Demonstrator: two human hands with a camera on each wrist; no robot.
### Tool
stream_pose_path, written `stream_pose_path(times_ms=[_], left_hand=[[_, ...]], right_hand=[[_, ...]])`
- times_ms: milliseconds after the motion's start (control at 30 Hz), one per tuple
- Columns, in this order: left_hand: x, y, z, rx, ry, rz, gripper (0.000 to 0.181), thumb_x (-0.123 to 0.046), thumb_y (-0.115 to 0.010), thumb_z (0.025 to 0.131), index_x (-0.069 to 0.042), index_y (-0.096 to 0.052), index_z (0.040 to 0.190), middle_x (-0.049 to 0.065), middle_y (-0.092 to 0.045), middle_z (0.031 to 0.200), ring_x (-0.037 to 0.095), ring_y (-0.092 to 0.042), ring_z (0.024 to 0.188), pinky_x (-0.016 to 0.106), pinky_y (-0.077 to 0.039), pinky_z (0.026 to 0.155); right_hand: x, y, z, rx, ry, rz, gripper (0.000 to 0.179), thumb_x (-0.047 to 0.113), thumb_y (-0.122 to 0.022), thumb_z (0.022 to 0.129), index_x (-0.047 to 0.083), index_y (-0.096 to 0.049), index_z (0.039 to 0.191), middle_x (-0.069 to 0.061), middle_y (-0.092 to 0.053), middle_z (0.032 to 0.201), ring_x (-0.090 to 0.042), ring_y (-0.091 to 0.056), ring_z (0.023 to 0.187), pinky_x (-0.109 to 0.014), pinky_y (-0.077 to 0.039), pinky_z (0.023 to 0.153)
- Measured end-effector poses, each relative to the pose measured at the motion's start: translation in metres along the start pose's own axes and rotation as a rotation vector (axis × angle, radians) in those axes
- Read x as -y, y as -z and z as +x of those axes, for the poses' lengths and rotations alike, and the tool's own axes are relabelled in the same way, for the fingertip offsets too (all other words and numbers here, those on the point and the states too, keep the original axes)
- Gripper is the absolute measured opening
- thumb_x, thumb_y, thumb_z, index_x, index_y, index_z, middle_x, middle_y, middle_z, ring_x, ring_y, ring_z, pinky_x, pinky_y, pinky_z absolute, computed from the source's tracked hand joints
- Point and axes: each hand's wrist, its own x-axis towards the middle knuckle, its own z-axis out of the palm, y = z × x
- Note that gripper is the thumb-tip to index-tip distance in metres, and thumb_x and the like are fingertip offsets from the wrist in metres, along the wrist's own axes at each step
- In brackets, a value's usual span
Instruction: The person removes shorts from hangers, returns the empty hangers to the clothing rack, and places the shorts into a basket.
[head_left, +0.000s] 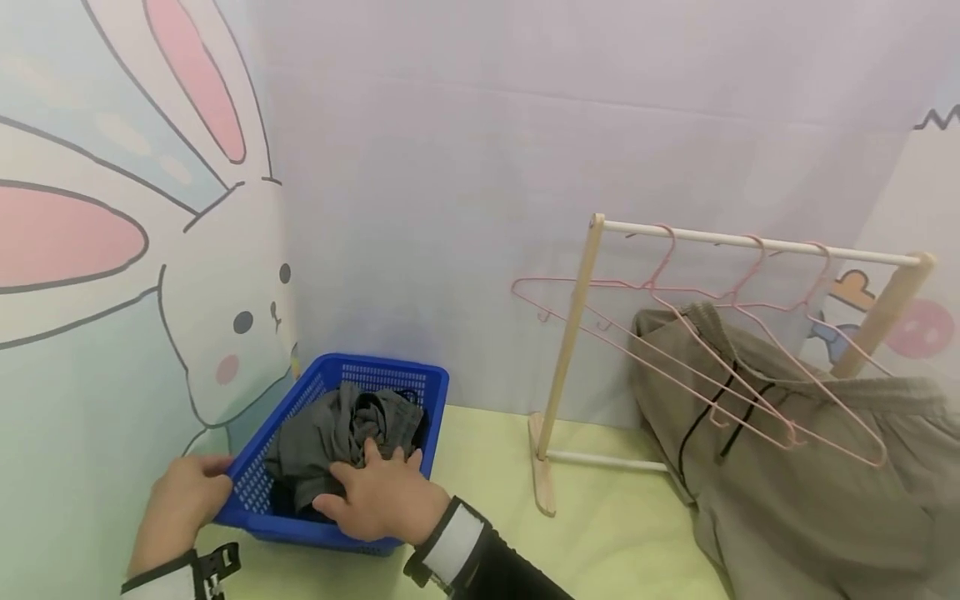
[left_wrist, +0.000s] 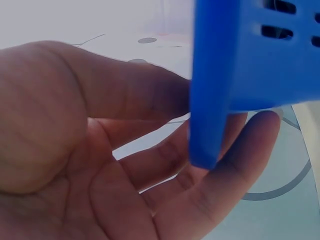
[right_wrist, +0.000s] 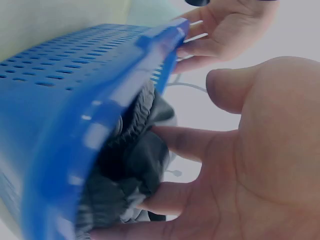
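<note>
A blue plastic basket (head_left: 390, 363) with slotted walls stands at the left, against the rabbit-printed wall. Inside lies a crumpled dark grey garment (head_left: 311, 442); the right wrist view shows a gathered band on the garment (right_wrist: 142, 117). My left hand (head_left: 183, 498) holds the basket's near left corner, thumb on the rim (left_wrist: 212, 90) and fingers beneath it. Over the basket's near right side, my right hand (head_left: 390, 498) has its fingers spread, and the fingertips touch the garment. Part of the garment is hidden under that hand.
To the right stands a small wooden rack (head_left: 573, 342) with a white rail (head_left: 705, 233). Several pink hangers (head_left: 667, 267) hang from the rail. Khaki drawstring pants (head_left: 817, 492) are at the rack's right side. A pale yellow cloth (head_left: 600, 533) covers the surface.
</note>
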Motion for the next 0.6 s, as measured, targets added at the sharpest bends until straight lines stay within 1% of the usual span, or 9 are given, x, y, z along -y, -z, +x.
stream_pose_path(times_ms=[67, 133, 267, 333, 433, 533, 600], left_hand=[[0.001, -0.001, 0.000, 0.007, -0.004, 0.004, 0.055, -0.002, -0.050, 0.087, 0.019, -0.052, 0.137, 0.037, -0.065, 0.118, 0.034, -0.067, 0.093, 0.055, -0.055, 0.080], [0.002, -0.001, 0.000, 0.014, -0.001, 0.010, 0.055, -0.002, -0.050, 0.086, 0.020, -0.052, 0.136, 0.037, -0.065, 0.117, 0.034, -0.067, 0.092, 0.056, -0.055, 0.081], [0.002, -0.001, 0.002, 0.028, -0.003, 0.024, 0.055, -0.003, -0.049, 0.087, 0.020, -0.051, 0.137, 0.039, -0.063, 0.120, 0.036, -0.066, 0.094, 0.060, -0.054, 0.084], [0.003, 0.001, 0.005, 0.033, -0.007, 0.035, 0.055, -0.003, -0.049, 0.087, 0.020, -0.051, 0.137, 0.039, -0.062, 0.122, 0.037, -0.066, 0.096, 0.061, -0.053, 0.084], [0.007, 0.001, 0.011, 0.041, -0.018, 0.044, 0.056, -0.003, -0.050, 0.086, 0.020, -0.051, 0.137, 0.039, -0.063, 0.122, 0.037, -0.067, 0.097, 0.060, -0.054, 0.084], [0.011, 0.002, 0.017, 0.051, -0.022, 0.050, 0.057, -0.004, -0.051, 0.086, 0.020, -0.050, 0.137, 0.039, -0.063, 0.122, 0.037, -0.068, 0.096, 0.060, -0.055, 0.082], [0.016, 0.005, 0.020, 0.062, -0.027, 0.063, 0.057, -0.005, -0.052, 0.086, 0.020, -0.050, 0.137, 0.039, -0.063, 0.121, 0.037, -0.068, 0.095, 0.060, -0.055, 0.082]], right_hand=[[-0.001, -0.002, 0.002, 0.057, -0.001, -0.003, 0.055, 0.068, -0.033, 0.104, 0.048, -0.041, 0.154, -0.001, -0.034, 0.167, -0.045, -0.038, 0.148, -0.069, -0.029, 0.116], [-0.003, -0.004, 0.004, 0.098, -0.012, 0.011, 0.053, 0.069, -0.034, 0.104, 0.049, -0.044, 0.153, 0.002, -0.036, 0.165, -0.042, -0.038, 0.149, -0.068, -0.028, 0.117], [-0.006, -0.005, 0.005, 0.130, -0.028, 0.034, 0.053, 0.069, -0.036, 0.104, 0.051, -0.043, 0.153, 0.003, -0.033, 0.166, -0.040, -0.035, 0.151, -0.067, -0.025, 0.120], [-0.007, -0.005, 0.004, 0.123, -0.026, 0.041, 0.052, 0.069, -0.036, 0.104, 0.051, -0.042, 0.153, 0.004, -0.033, 0.166, -0.040, -0.035, 0.151, -0.067, -0.024, 0.120], [-0.009, -0.005, 0.003, 0.089, -0.002, 0.060, 0.052, 0.067, -0.037, 0.104, 0.051, -0.041, 0.153, 0.003, -0.032, 0.167, -0.040, -0.036, 0.151, -0.068, -0.027, 0.118], [-0.013, -0.003, -0.002, 0.035, 0.033, 0.086, 0.051, 0.065, -0.038, 0.105, 0.050, -0.041, 0.154, 0.002, -0.032, 0.167, -0.036, -0.038, 0.150, -0.066, -0.032, 0.116], [-0.017, 0.000, -0.007, -0.017, 0.070, 0.095, 0.051, 0.062, -0.039, 0.106, 0.047, -0.041, 0.155, 0.001, -0.033, 0.167, -0.033, -0.041, 0.149, -0.064, -0.037, 0.114]])
